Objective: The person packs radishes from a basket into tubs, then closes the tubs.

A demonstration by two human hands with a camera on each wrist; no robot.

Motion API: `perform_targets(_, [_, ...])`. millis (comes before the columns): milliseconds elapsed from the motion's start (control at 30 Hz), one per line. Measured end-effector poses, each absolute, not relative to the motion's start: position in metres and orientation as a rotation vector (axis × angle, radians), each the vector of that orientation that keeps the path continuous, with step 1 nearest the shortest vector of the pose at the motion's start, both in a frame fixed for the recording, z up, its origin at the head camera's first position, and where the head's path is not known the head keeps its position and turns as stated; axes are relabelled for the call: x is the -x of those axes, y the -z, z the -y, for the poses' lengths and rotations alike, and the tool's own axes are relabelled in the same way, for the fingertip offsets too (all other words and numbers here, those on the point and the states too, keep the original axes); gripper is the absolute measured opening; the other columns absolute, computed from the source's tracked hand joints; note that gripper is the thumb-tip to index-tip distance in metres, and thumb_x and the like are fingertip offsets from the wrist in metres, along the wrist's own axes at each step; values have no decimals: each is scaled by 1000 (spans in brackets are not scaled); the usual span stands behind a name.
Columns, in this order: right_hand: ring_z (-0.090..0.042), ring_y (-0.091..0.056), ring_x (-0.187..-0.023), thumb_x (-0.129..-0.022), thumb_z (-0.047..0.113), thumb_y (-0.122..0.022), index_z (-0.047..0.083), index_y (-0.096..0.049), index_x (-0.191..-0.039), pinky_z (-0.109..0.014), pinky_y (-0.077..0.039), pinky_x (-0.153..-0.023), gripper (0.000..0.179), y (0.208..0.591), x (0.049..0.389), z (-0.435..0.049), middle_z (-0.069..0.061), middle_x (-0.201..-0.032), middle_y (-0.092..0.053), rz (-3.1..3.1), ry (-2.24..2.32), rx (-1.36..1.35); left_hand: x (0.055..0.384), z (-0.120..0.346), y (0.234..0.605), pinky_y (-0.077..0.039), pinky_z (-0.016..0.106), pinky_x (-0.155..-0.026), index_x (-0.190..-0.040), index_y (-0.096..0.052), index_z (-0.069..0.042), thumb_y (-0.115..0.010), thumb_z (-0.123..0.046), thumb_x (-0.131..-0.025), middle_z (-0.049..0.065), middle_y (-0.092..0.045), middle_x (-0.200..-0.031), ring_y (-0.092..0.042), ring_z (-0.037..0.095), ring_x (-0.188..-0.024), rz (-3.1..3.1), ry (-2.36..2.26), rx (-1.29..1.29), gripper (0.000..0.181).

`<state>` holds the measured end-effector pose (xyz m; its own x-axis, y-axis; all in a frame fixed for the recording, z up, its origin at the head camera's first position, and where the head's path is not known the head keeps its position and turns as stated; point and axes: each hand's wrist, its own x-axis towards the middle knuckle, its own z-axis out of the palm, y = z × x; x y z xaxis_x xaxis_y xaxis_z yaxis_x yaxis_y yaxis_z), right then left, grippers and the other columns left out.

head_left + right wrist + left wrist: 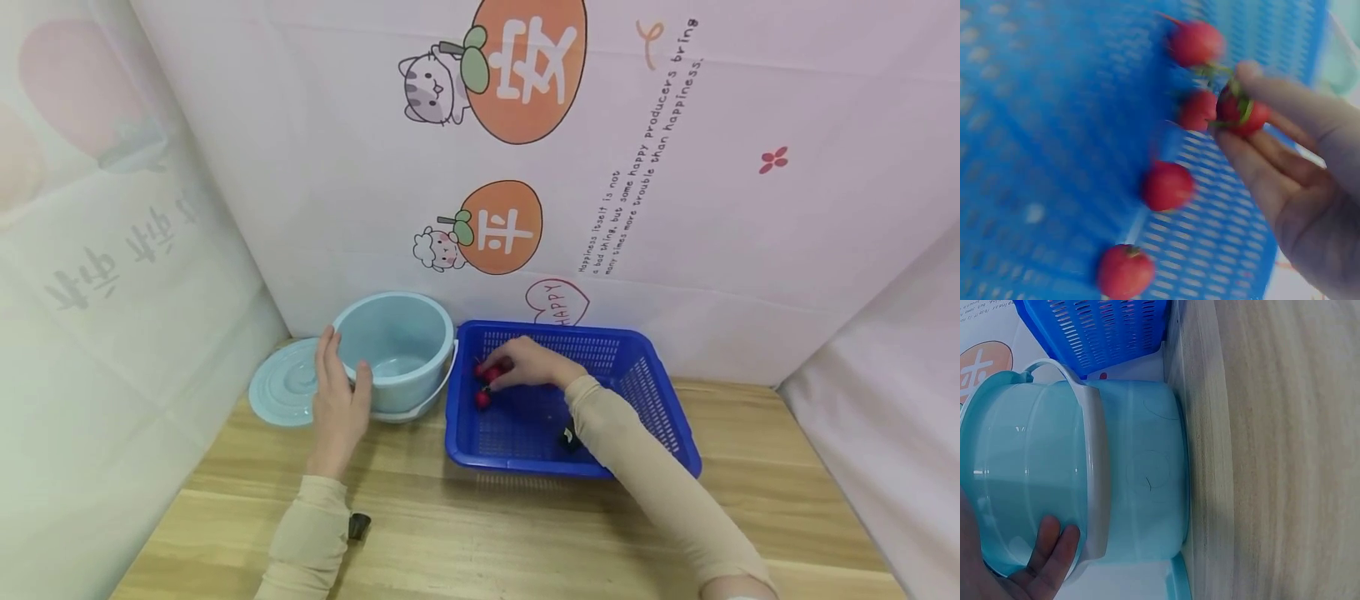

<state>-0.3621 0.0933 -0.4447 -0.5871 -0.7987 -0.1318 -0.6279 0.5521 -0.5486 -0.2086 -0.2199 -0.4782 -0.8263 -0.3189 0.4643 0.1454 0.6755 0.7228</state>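
Note:
In the head view, my right hand (528, 362) reaches into the blue basket (525, 467) at its left side. Its thumb and fingers pinch a red radish (1244, 114) with green stem stubs, seen in the right wrist view. Several others lie close by, among them a radish (1169, 186) and a lower radish (1125, 272) along the basket wall. My left hand (341, 412) is at the near left rim of the light blue bucket (408, 396), fingers fairly straight and touching its side. The bucket stands upright, its visible interior without contents.
A light blue lid (281, 383) lies on the wooden table (420, 533) left of the bucket. The bucket's pale handle (1096, 475) hangs down along its outside. A printed cloth (360, 167) rises close behind the bucket and basket.

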Motion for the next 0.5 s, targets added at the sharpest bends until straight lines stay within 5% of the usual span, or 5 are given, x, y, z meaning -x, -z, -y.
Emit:
perform_targets(167, [-20, -65, -127, -97, 32, -79, 9, -72, -136, -47, -48, -112, 46, 424, 368, -109, 2, -132, -72, -2309, 1007, 1074, 208, 219, 481, -37, 37, -43, -167, -21, -7, -40, -38, -112, 0, -15, -175, -39, 20, -49, 2317, 1072, -148, 67])
perform_targets(500, [-25, -65, -124, -95, 35, -81, 18, -72, -137, -51, -51, -108, 46, 400, 370, -133, -4, -132, -72, -2181, 1557, 864, 209, 220, 482, -38, 37, -46, -167, -22, -6, -41, -37, -111, -1, -15, -175, -43, 20, -54, 2301, 1044, -126, 66])
